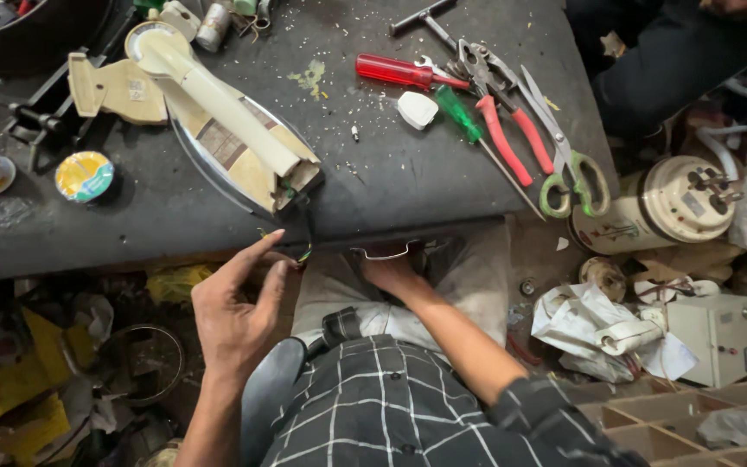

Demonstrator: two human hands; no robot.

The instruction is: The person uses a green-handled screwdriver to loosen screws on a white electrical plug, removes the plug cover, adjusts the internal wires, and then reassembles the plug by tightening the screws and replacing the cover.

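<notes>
Looks like the wiring stage on an electric iron [235, 130] that's been stripped and laid on its side on the table [391, 182]. The left hand [235, 316] is held just under the table edge, thumb and index closed lightly on the thin wires [304, 251] hanging from the iron's rear end, so the grip is a pinch on those wire ends. The iron itself sits right above that pinch, its back corner overhanging the edge.

The right hand [391, 272] is tucked under the table lip, just to the right of the pinch, near a curved metal bit [382, 252]. Whether it's closed on anything can't be told, the fingers are hidden.

Up and to the right of the grip, well apart, tools are spread out: a red screwdriver [395, 71], a green screwdriver [464, 117], red pliers [507, 130], scissors [564, 164] and a white plug [417, 109].

Best guess: the leads are being sorted or stripped, so the next move probably calls for a steady hold on the wires and a tool fetched from that pile.
</notes>
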